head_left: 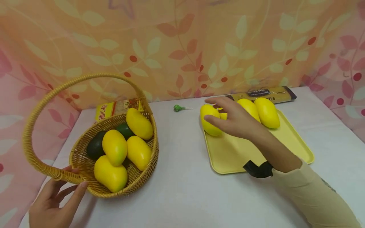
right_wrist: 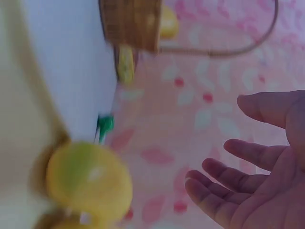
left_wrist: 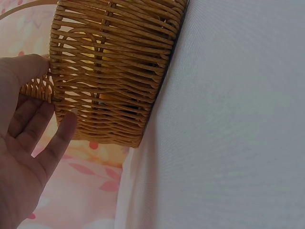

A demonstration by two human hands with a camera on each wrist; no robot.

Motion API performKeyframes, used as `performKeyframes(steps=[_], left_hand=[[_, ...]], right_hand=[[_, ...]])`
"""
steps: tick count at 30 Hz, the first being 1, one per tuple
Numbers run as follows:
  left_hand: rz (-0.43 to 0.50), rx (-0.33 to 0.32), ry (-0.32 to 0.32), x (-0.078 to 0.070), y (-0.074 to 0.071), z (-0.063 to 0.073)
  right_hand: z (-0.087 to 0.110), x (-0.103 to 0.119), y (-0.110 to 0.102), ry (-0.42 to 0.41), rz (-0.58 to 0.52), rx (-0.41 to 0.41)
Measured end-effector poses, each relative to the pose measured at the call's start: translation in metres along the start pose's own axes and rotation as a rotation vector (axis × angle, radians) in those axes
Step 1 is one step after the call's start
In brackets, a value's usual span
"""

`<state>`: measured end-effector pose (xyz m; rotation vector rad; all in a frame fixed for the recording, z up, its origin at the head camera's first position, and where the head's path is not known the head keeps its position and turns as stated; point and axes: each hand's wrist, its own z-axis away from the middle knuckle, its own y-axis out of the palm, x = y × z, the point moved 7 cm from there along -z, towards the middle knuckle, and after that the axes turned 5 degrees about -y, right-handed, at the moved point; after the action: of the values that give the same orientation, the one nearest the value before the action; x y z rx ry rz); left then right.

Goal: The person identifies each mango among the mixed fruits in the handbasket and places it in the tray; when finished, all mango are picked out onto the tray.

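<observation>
Right wrist: yellow mango (right_wrist: 89,183) lies below right hand (right_wrist: 269,188), apart.

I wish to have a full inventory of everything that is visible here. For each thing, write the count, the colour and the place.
basket: 1, tan, left on the table
mangoes: 4, yellow, in the basket
dark fruits: 2, dark green, in the basket
tray: 1, yellow, right on the table
other mangoes: at least 3, yellow, on the tray, partly hidden
lollipop: 1, green, between basket and tray
patterned packet: 1, yellow and red, behind the basket
long packet: 1, brown, behind the tray
tablecloth: 1, white, under everything
backdrop: orange and pink, behind and beside the table
black piece: 1, black, at the right wrist
sleeve: 1, beige, right forearm
left hand: 1, at the basket's handle
right hand: 1, above the tray
</observation>
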<state>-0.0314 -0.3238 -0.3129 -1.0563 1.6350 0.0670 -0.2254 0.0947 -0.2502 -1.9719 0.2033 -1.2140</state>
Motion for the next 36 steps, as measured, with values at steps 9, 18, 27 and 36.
performKeyframes(steps=[9, 18, 27, 36], left_hand=[[-0.006, 0.002, 0.007, 0.0, -0.002, 0.0], [-0.014, 0.002, 0.005, 0.001, -0.002, 0.0], [0.0, 0.015, -0.004, -0.002, 0.0, 0.0], [-0.006, 0.008, -0.019, 0.0, 0.0, -0.001]], right_hand=[[-0.054, 0.098, 0.111, -0.292, -0.016, 0.228], [-0.089, 0.137, 0.213, -0.38, 0.204, 0.3], [-0.106, 0.123, 0.241, -0.202, 0.204, 0.308], [-0.108, 0.117, 0.233, -0.201, -0.128, 0.317]])
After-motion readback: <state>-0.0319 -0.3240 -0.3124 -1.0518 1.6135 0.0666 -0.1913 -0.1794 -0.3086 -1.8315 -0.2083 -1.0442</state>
